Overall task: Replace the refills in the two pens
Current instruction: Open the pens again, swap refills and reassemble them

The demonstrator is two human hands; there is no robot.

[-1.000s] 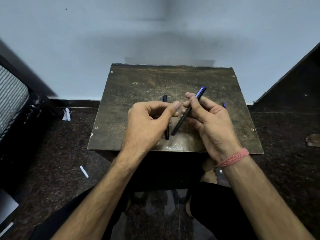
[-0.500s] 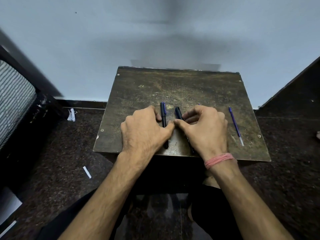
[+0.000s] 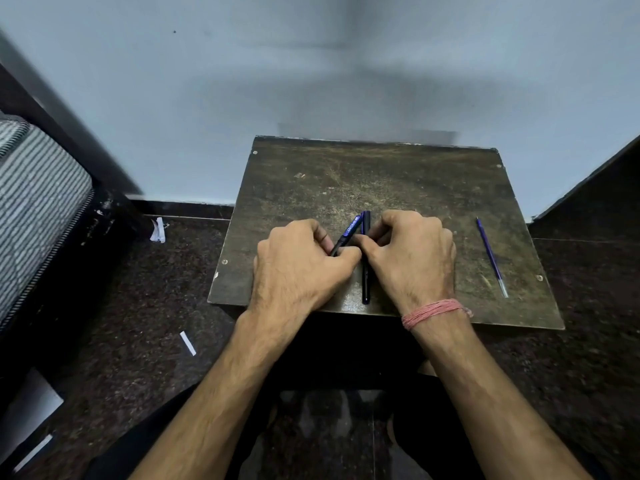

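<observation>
Picking up a pen off the table (image 3: 398,174)

Left hand (image 3: 298,268) pinches the tilted pen (image 3: 348,233), right hand (image 3: 412,258) closed beside it, grip unclear; second pen (image 3: 365,278) flat between them, refill (image 3: 491,256) well right. Next is probably unscrewing it

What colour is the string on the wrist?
Pinkish red, a thread band around the right wrist, seen from the head camera.

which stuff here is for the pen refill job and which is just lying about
For the job:
tilted pen in the left hand
flat pen by the right hand
loose refill

Lying about:
paper scraps on the floor
striped mattress
</observation>
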